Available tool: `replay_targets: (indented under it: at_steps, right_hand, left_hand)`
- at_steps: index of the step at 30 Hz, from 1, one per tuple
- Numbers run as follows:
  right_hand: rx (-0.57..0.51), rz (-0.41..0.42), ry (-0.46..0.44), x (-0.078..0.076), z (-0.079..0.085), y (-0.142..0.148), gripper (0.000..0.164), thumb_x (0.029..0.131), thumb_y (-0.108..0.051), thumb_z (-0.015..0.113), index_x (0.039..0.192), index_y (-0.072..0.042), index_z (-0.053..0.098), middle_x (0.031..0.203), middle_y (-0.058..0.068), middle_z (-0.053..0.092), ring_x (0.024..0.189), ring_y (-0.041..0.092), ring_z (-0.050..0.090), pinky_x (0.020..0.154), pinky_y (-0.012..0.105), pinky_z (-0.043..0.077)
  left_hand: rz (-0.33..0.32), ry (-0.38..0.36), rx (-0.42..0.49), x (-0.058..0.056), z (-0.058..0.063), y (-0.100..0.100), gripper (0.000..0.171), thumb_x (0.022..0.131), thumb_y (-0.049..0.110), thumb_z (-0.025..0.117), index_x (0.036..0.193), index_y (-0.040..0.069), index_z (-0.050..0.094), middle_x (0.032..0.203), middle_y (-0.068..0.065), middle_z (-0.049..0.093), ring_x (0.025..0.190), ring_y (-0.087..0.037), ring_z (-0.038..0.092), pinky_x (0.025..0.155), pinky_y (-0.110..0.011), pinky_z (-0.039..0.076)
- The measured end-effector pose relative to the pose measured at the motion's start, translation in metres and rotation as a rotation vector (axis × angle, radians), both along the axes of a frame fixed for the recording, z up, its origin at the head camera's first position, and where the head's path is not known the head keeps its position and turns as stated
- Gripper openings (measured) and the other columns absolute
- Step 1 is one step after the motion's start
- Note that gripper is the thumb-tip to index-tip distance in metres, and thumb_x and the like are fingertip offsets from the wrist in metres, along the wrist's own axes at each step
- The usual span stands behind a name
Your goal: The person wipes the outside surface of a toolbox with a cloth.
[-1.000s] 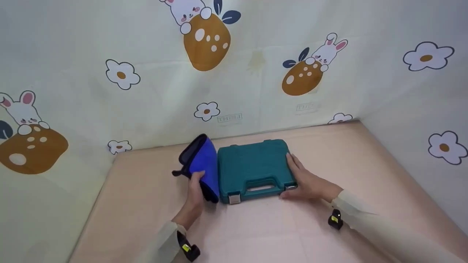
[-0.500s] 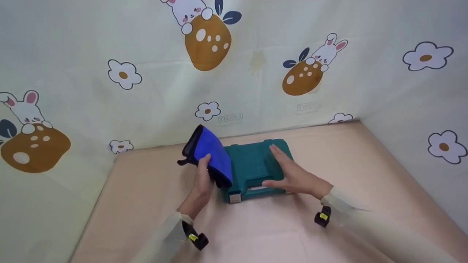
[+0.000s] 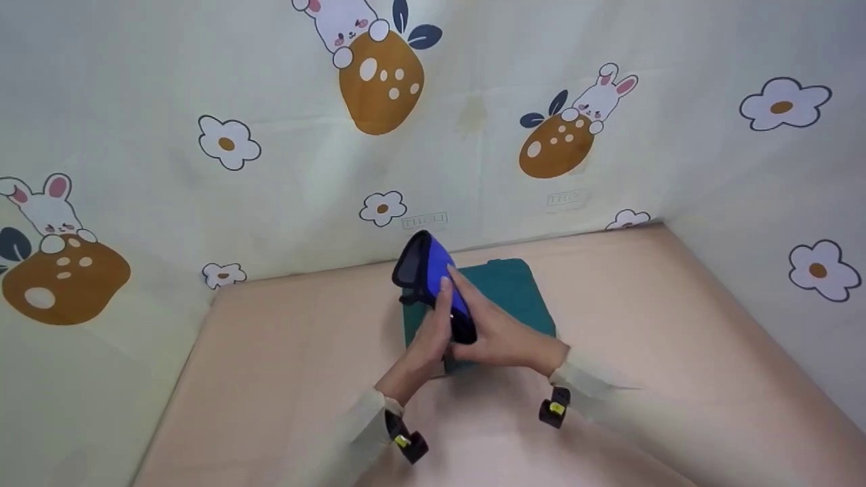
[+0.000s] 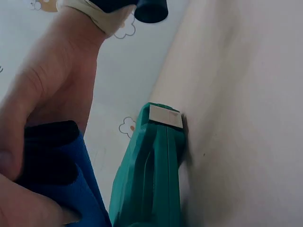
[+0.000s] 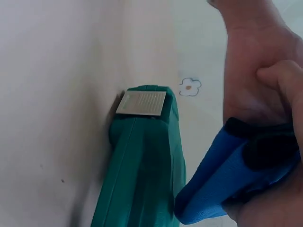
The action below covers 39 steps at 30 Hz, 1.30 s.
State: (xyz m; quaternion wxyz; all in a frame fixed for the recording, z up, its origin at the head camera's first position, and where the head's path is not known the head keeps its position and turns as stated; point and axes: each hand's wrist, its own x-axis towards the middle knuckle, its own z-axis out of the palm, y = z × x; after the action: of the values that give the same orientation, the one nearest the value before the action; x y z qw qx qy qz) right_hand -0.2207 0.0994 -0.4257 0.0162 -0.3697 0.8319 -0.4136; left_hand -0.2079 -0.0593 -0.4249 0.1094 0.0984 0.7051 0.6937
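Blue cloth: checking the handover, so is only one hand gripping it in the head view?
No, both the left hand and right hand grip the blue cloth.

Our left hand [image 3: 433, 331] and right hand [image 3: 497, 335] meet at centre, fingers curled in a pinch, wrists angled inward, forearms converging.

**Blue cloth held over teal case**

A folded blue cloth [image 3: 438, 284] with dark edging stands tilted, pinched between the fingers [image 3: 443, 297] of both hands. Beneath them a shut teal plastic case [image 3: 521, 297] lies flat, metal latch [image 5: 141, 103] facing forward.
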Motion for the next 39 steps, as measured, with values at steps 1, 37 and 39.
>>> replay_targets:
  at_steps: [1,37,39]
  right_hand:
    - [-0.016,-0.008,0.002,-0.001,-0.001,0.0,0.108,0.091,-0.02,0.075,0.164,-0.014,-0.004,0.168,0.007,0.007,0.147,0.024,0.027,0.115,0.044,0.028]
    - [-0.744,-0.487,-0.706,-0.03,-0.002,0.078,0.054,0.102,-0.004,0.049,0.15,0.008,0.027,0.141,0.022,0.043,0.123,0.029,0.048,0.1,0.036,0.045]
    - [-0.774,-0.509,-0.706,-0.03,0.001,0.082,0.055,0.103,-0.003,0.048,0.151,0.008,0.025,0.143,0.022,0.041,0.125,0.03,0.046,0.103,0.038,0.042]
  left_hand:
    - [-0.017,0.007,0.0,0.001,-0.001,0.001,0.084,0.103,0.066,0.02,0.163,0.009,0.005,0.161,-0.016,0.022,0.141,-0.03,0.029,0.118,-0.052,0.017]
    - [-0.274,0.538,-0.868,0.006,-0.037,0.002,0.046,0.096,0.013,0.072,0.138,0.005,0.053,0.128,-0.008,0.052,0.108,-0.018,0.057,0.097,-0.034,0.05]
    - [-0.333,0.554,-0.961,0.004,-0.037,0.005,0.041,0.097,0.014,0.071,0.136,0.006,0.058,0.126,-0.006,0.058,0.108,-0.017,0.059,0.098,-0.034,0.05]
